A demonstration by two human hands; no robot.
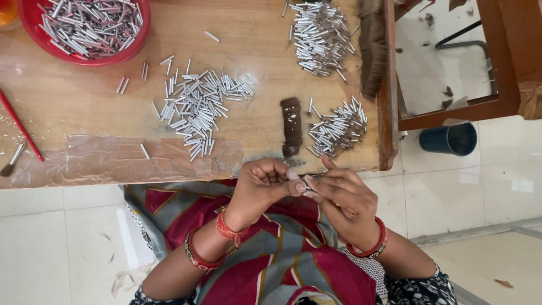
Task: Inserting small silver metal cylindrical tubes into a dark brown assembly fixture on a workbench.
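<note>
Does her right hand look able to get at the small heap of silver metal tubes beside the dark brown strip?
Probably yes. The right hand is just below the table edge, pinching a small piece with the left hand, and nothing lies between it and the small heap of silver metal tubes.

Just one head cam on my feed, looking straight down. It sits close above the wooden table [68, 96] edge, lap and floor.

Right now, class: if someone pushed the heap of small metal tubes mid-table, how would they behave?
The metal tubes look thin and round, so they would probably roll and scatter; strays already lie apart. They seem stiff and light. The wooden table looks flat.
</note>
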